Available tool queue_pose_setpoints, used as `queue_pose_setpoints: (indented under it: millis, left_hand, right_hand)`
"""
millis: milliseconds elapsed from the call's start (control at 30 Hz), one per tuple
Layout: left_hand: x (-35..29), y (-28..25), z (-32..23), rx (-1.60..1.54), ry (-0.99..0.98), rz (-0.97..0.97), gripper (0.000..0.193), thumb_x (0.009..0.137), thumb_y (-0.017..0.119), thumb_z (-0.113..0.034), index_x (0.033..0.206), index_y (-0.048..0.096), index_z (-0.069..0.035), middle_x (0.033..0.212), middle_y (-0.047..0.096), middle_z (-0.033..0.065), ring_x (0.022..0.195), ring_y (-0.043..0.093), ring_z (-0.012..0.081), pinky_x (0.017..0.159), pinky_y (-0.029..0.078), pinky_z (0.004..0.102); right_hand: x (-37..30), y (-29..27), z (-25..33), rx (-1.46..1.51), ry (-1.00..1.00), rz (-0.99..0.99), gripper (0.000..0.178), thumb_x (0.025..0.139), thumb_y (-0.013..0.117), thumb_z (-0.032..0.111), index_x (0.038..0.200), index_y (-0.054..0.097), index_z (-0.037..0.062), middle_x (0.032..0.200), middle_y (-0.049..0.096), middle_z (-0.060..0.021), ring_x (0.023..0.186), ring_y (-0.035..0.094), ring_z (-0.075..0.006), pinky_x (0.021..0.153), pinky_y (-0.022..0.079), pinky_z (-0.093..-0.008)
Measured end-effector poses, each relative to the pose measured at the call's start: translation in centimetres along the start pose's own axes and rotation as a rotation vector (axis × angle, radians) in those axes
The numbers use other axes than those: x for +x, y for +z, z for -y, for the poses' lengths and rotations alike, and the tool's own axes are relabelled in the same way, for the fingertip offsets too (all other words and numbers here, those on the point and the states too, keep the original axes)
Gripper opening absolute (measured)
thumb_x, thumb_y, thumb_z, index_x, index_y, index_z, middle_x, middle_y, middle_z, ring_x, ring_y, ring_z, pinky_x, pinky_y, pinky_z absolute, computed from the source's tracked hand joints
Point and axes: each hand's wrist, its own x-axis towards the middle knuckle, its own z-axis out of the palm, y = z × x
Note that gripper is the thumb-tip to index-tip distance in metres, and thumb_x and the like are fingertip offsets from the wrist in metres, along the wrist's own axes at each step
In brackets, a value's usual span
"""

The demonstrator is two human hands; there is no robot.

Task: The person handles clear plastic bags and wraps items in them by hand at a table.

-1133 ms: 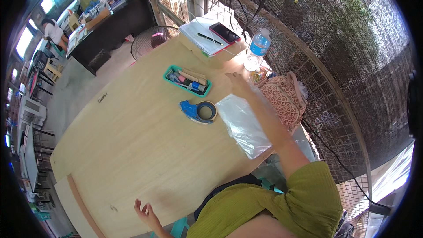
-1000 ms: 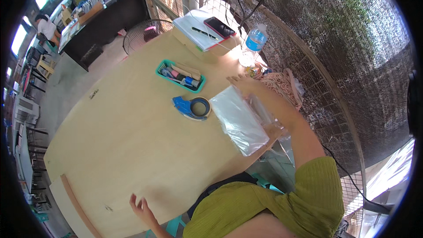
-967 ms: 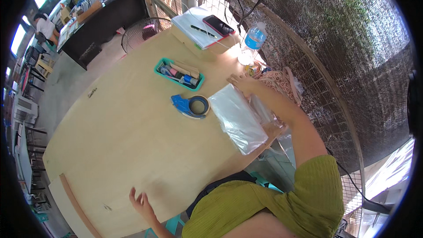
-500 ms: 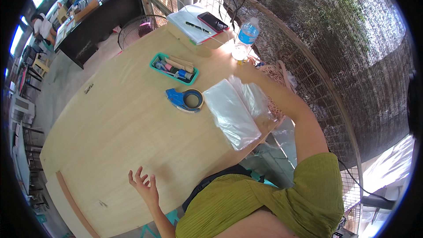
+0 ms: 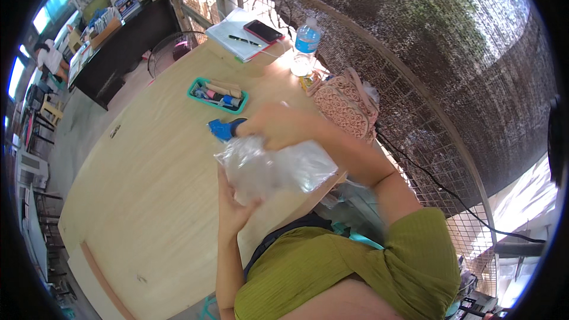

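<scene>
A crumpled clear plastic bag (image 5: 252,169), blurred, is held up over the table between my hands. My right hand (image 5: 269,125), smeared by motion, grips its upper edge from above. My left hand (image 5: 233,204) has the bag's near left side between thumb and fingers; some fingertips are hidden behind the plastic. Beside it, the near end of a stack of clear plastic bags (image 5: 311,166) shows under my right forearm. Just past my right hand is a blue tape dispenser (image 5: 220,130), mostly covered by that hand.
A teal basket (image 5: 195,96) with markers and sticks stands farther off. At the back lie a notebook (image 5: 225,31), a pen (image 5: 244,41) and a phone (image 5: 264,31). A water bottle (image 5: 306,47) and a pink patterned bag (image 5: 344,104) line the right edge by a wire mesh.
My right hand has come from near the bottle toward the left with a plastic bag. My left hand has moved up and right to the bag. The view has shifted slightly.
</scene>
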Motion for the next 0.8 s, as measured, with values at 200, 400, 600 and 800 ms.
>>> queue_pose_setpoints:
  millis: [200, 400, 600, 800]
  left_hand:
    - [-4.6, -7.3, 11.0, -0.139, -0.619, -0.313, 0.052, 0.077, 0.072, -0.01, 0.122, 0.049, 0.005, 0.113, 0.06, 0.0146, 0.101, 0.059, 0.0224, 0.087, 0.048, 0.0358]
    - [-10.2, -14.7, 17.4, 0.337, -0.494, -0.235, 0.075, 0.065, 0.078, -0.015, 0.129, 0.045, 0.007, 0.124, 0.052, 0.0264, 0.113, 0.053, 0.0374, 0.096, 0.042, 0.0419]
    - [-6.1, -11.1, 9.8, 1.138, -0.46, -0.78, 0.082, 0.07, 0.07, -0.01, 0.141, 0.032, 0.003, 0.142, 0.035, 0.0269, 0.134, 0.033, 0.0359, 0.111, 0.026, 0.0463]
    - [1.5, 7.7, 5.8, 0.151, 0.122, -0.058, 0.071, 0.076, 0.069, -0.01, 0.139, 0.037, -0.004, 0.141, 0.04, 0.0146, 0.128, 0.039, 0.0321, 0.105, 0.035, 0.0427]
  right_hand:
    - [-5.2, 9.3, -3.2, -0.005, 0.294, -0.799, 0.057, 0.069, 0.079, 0.022, 0.121, 0.057, 0.0112, 0.137, 0.045, -0.0113, 0.123, 0.043, -0.0331, 0.1, 0.038, -0.0417]
    - [-20.2, 12.6, -13.4, -0.355, 0.875, -1.309, 0.068, 0.066, 0.081, 0.019, 0.126, 0.051, 0.0076, 0.123, 0.051, -0.0197, 0.114, 0.048, -0.0392, 0.098, 0.039, -0.0467]
    - [-21.8, 11.6, -14.7, -0.148, 0.978, -1.052, 0.094, 0.054, 0.087, 0.027, 0.136, 0.044, 0.0148, 0.128, 0.045, -0.02, 0.119, 0.042, -0.0396, 0.103, 0.035, -0.0486]
    - [-21.1, 13.2, -18.0, -0.11, 0.985, -1.048, 0.097, 0.05, 0.088, 0.025, 0.137, 0.044, 0.0194, 0.129, 0.042, -0.0199, 0.117, 0.042, -0.0394, 0.098, 0.04, -0.0485]
